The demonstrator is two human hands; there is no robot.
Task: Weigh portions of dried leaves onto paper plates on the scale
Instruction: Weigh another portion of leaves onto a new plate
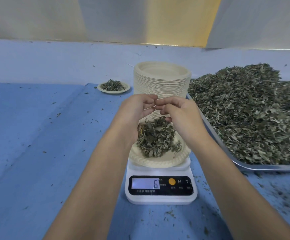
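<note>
A white digital scale (160,196) stands on the blue table, its display reading 6. On it sits a paper plate (151,161) carrying a tall loose clump of dried leaves (156,137). My left hand (137,108) and my right hand (180,113) hover just above the plate, fingers loosely curled and fingertips nearly meeting. The clump rises up between my palms; its top brushes my right thumb. No firm grip on leaves shows. A large heap of dried leaves (248,111) fills a metal tray (265,168) on the right.
A tall stack of paper plates (161,78) stands right behind my hands. A filled paper plate (114,86) sits at the back left. Leaf crumbs are scattered over the blue table cover (45,135). A pale wall runs along the back.
</note>
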